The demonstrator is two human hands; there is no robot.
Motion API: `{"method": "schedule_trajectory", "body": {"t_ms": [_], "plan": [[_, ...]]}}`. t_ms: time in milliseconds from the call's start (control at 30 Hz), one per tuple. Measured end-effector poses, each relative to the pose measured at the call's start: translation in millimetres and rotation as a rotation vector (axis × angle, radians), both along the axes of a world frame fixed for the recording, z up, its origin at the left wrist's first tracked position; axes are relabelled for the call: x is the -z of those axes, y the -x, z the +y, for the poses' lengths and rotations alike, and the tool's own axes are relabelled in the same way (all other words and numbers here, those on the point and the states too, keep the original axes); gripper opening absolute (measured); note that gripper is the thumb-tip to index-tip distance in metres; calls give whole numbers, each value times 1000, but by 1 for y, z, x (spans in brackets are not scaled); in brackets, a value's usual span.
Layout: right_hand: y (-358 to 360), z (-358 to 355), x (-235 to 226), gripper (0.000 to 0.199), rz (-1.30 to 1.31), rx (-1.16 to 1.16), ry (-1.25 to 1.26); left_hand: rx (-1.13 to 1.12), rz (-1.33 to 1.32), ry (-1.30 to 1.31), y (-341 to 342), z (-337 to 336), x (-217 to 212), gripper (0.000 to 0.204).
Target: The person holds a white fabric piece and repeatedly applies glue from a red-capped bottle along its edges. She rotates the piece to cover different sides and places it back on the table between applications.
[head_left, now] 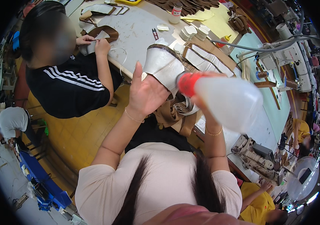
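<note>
Nearest, a milky, translucent plastic bottle with a red collar [229,101] is held tilted in the right hand [202,105], its capped end toward the left; motion blur and the bottle itself hide most of that hand, so I cannot tell exactly how its fingers close or whether the cap touches the work. Just beyond the cap, the left hand [148,95] is open, palm up, thumb spread well clear, with a curved, glossy white panel with a brown edge [162,66] resting across its fingers. Below the panel hang bunched brown fabric strips [175,114]. Further on, the pale, marked tabletop [135,28] carries flat white panels with dark brown borders [207,59], small stacks of white shaped pieces [188,33], a pair of small dark-and-red thread snips [155,34] and a white bottle with a red label [175,14]. To the left, a person in a black, white-striped top [68,90] works a brown-and-white piece [105,34] with both hands; at far right stands a white industrial sewing machine [297,56].
</note>
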State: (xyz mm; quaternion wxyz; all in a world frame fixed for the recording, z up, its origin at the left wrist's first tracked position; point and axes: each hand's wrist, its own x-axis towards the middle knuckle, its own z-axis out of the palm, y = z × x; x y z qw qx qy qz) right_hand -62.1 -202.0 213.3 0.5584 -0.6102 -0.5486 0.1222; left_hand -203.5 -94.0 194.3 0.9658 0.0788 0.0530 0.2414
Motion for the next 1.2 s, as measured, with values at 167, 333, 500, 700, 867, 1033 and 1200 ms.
{"method": "schedule_trajectory", "body": {"t_ms": [167, 333, 500, 700, 867, 1033, 1200], "plan": [[-10, 9, 11, 33, -11, -13, -2, 22, 23, -18, 1, 0, 2, 86], [-1, 8, 10, 46, 407, -103, -193, 31, 41, -57, 3, -4, 9, 87], [-25, 11, 25, 30, 25, 415, 36, 12, 63, -40, 5, -7, 9, 87], [-12, 5, 41, 30, -151, 211, -195, 49, 167, -54, 11, -9, 16, 87], [-27, 6, 18, 36, 486, 423, -344, 61, 98, 40, 20, -9, 12, 88], [-12, -5, 38, 46, 138, 343, -234, 66, 107, 78, 21, -12, 20, 86], [-21, -7, 8, 47, 589, 389, -494, 89, 29, 75, 23, -12, 9, 81]]}}
